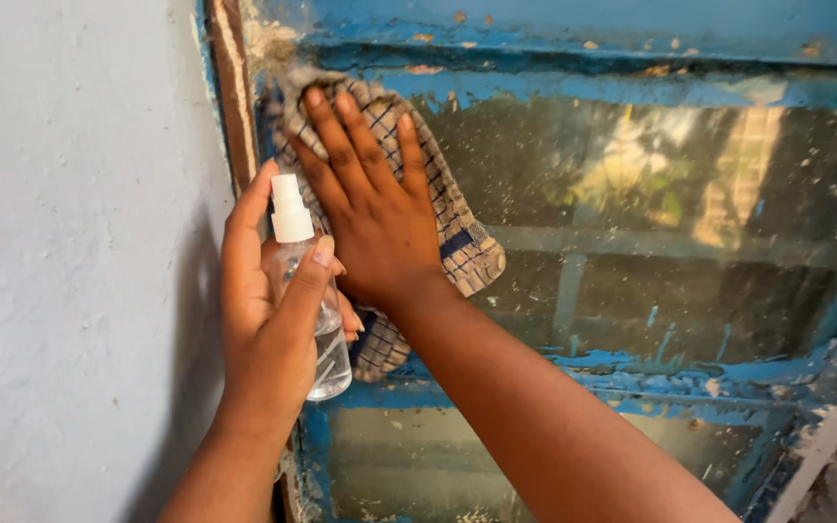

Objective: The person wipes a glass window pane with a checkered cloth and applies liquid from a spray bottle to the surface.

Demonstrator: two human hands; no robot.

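My right hand [372, 203] lies flat on a checked beige and blue cloth [467, 250], pressing it against the upper left corner of a dirty window pane [670, 232]. Its fingers are spread and point up toward the frame. My left hand [263, 320] grips a small clear spray bottle [325, 363] with a white nozzle [290, 208], held upright just left of the cloth. Part of the cloth hangs below my right wrist, behind the bottle.
The window frame [632, 368] is blue, with chipped and peeling paint. The glass is speckled with dust and paint spots. A pale grey wall [79, 242] fills the left side. A lower pane [418, 465] sits beneath the crossbar.
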